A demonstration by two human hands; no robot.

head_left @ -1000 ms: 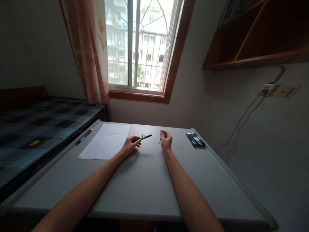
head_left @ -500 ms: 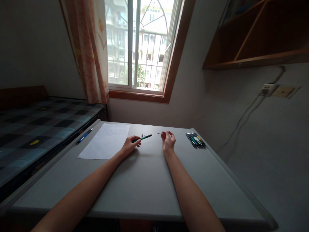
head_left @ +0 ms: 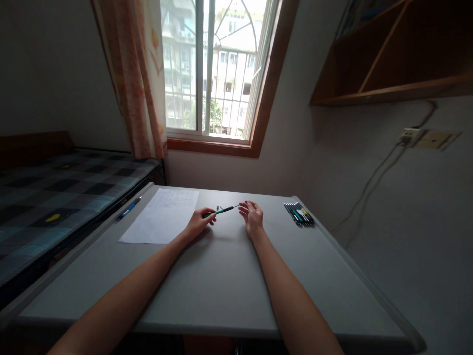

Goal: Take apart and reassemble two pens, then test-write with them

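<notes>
My left hand (head_left: 201, 222) is closed round a green pen barrel (head_left: 221, 211) and holds it level over the grey desk (head_left: 221, 276), its tip pointing right. My right hand (head_left: 252, 216) pinches a thin dark refill (head_left: 236, 206) whose far end meets the open tip of the barrel. The refill is mostly hidden between the fingers and the barrel. A small pale part (head_left: 218, 207) lies on the desk just behind the barrel.
A white sheet of paper (head_left: 162, 222) lies left of my hands. A blue pen (head_left: 129, 208) rests on the desk's left rim. Several pens (head_left: 299, 214) lie in a row at the far right. A bed stands left; a wall and cable right.
My right hand turned the refill from hanging down to level, then moved left, pushing it into the barrel's tip. My left hand kept the barrel still.
</notes>
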